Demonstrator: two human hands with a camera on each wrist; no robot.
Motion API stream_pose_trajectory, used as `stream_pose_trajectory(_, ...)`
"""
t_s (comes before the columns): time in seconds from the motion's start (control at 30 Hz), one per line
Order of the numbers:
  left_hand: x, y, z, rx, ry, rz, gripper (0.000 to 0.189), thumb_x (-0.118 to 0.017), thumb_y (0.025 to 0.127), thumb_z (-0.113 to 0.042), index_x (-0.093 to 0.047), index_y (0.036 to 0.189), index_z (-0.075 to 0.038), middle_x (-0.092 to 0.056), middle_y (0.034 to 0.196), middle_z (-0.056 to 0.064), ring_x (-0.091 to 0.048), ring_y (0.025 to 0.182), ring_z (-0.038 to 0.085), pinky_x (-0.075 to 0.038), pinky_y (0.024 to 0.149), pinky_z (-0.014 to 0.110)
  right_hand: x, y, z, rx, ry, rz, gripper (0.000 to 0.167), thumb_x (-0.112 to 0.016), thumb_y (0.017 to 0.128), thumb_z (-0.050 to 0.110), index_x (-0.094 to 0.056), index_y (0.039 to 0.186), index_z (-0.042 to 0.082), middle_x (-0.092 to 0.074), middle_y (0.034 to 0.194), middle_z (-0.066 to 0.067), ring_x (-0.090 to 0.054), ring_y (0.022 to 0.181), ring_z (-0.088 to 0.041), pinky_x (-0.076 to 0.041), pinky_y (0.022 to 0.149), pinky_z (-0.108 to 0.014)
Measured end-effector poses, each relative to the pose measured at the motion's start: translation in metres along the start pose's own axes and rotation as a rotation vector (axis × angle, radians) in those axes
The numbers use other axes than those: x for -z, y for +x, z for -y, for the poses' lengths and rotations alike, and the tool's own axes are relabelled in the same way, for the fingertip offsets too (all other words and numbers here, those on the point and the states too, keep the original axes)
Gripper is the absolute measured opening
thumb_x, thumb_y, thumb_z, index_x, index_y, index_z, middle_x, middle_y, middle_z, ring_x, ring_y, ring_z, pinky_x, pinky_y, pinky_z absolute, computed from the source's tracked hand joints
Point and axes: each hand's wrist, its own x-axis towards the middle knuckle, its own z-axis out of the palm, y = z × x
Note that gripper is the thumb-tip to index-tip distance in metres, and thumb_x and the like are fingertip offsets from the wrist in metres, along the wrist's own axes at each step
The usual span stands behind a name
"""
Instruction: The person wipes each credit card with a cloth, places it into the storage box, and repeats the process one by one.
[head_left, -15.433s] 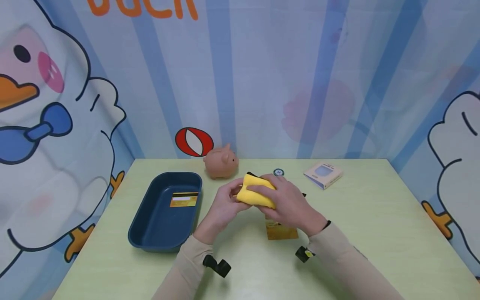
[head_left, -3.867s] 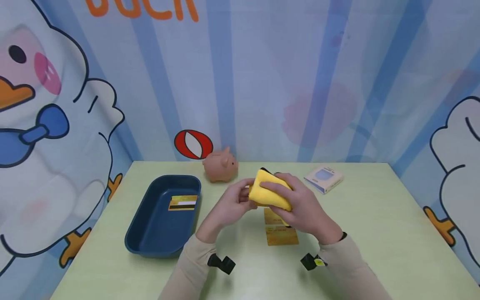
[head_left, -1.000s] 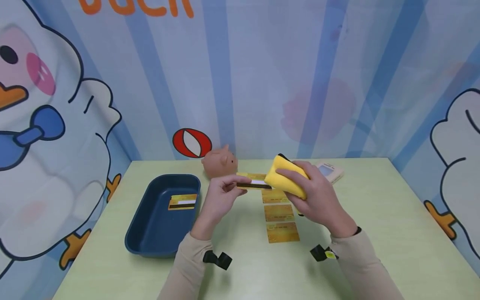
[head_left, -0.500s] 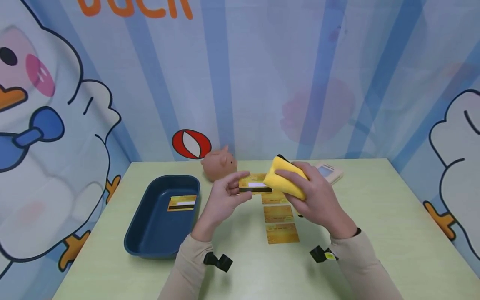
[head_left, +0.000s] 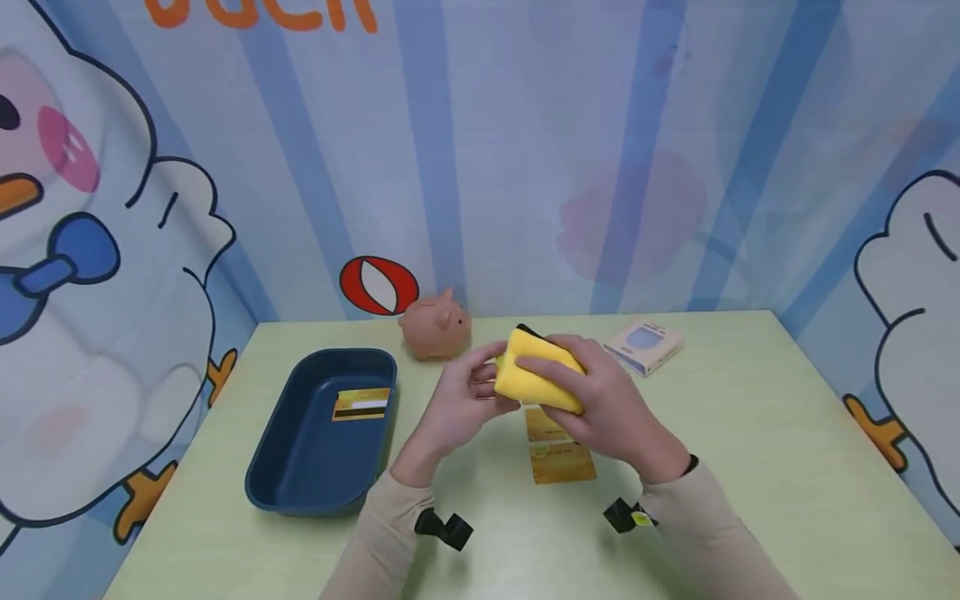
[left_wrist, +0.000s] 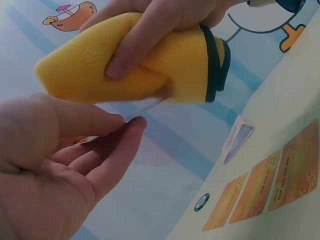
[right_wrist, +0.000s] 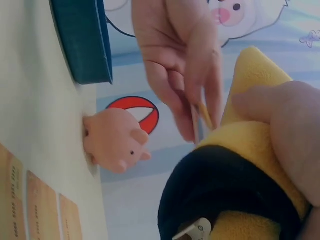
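A folded yellow cloth with black edging (head_left: 528, 388) is gripped in my right hand (head_left: 615, 412), fingers and thumb wrapped round it. My left hand (head_left: 457, 404) pinches a gold bank card (left_wrist: 150, 106) between thumb and fingers, just left of the cloth. Only a thin edge of that card shows in the left wrist view; the rest lies behind or inside the cloth's folds. Both hands are raised over the table. Below them, gold bank cards (head_left: 564, 463) lie in a row, three of them visible in the left wrist view.
To the left stands a dark blue tray (head_left: 288, 492) holding a striped gold card (head_left: 362, 405). A pink piggy bank (head_left: 435, 327) sits at the back edge. Back right lies a small pale box (head_left: 645, 347), and a poker chip (left_wrist: 202, 202) is beyond the card row.
My left hand, loosened from the card half a second ago, pinches it again; the cloth has moved left over it. Compared with 15.4 seconds ago, more cards show in the table row.
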Motion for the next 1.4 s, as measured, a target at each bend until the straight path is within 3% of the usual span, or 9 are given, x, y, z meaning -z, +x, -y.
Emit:
stream_pose_trajectory(0.2, -0.004, -0.002, -0.003, -0.066, 0.086, 0.015, 0.063, -0.074, 0.091, 0.012, -0.054, 0.148, -0.004, -0.066, 0.129, 0.017, -0.069, 0.106, 0.027, -0.061, 0.091, 0.034, -0.010, 0.000, 0.006, 0.042, -0.003, 0.045, 0.067, -0.089, 0.083, 0.017, -0.062, 0.143, 0.028, -0.058, 0.137, -0.018, -0.061, 0.115, -0.036, -0.056, 0.087, -0.052)
stream_pose_trajectory(0.33, -0.005, -0.003, -0.002, -0.092, 0.101, 0.010, 0.064, -0.074, 0.090, 0.011, -0.052, 0.148, -0.006, -0.062, 0.128, 0.014, -0.062, 0.104, 0.026, -0.060, 0.088, 0.032, -0.012, -0.001, 0.009, 0.044, -0.036, 0.074, 0.072, -0.092, 0.081, 0.021, -0.060, 0.144, 0.030, -0.057, 0.138, -0.017, -0.060, 0.114, -0.036, -0.055, 0.085, -0.053)
stream_pose_trajectory(0.77, -0.005, -0.003, 0.000, -0.074, 0.082, -0.036, 0.061, -0.072, 0.089, 0.016, -0.058, 0.144, -0.005, -0.065, 0.132, 0.017, -0.072, 0.104, 0.029, -0.063, 0.087, 0.034, -0.009, 0.000, 0.010, 0.049, -0.183, 0.094, 0.066, -0.090, 0.083, 0.024, -0.062, 0.143, 0.032, -0.058, 0.139, -0.017, -0.059, 0.109, -0.038, -0.056, 0.078, -0.052)
stream_pose_trajectory(1.07, 0.000, -0.005, -0.007, -0.023, -0.024, -0.055, 0.067, -0.069, 0.090, 0.018, -0.051, 0.152, 0.000, -0.062, 0.140, 0.024, -0.070, 0.110, 0.032, -0.062, 0.092, 0.036, -0.005, -0.003, 0.007, 0.032, -0.165, 0.057, 0.068, -0.090, 0.081, 0.016, -0.062, 0.141, 0.031, -0.058, 0.139, -0.018, -0.060, 0.109, -0.039, -0.055, 0.084, -0.057)
stream_pose_trajectory(1.4, 0.009, -0.004, -0.011, -0.037, -0.029, -0.093, 0.064, -0.071, 0.089, 0.016, -0.056, 0.148, -0.002, -0.064, 0.138, 0.023, -0.071, 0.115, 0.035, -0.061, 0.092, 0.035, -0.003, -0.001, -0.004, 0.008, -0.144, 0.035, 0.065, -0.089, 0.080, 0.011, -0.065, 0.137, 0.029, -0.060, 0.135, -0.018, -0.062, 0.103, -0.038, -0.058, 0.081, -0.052)
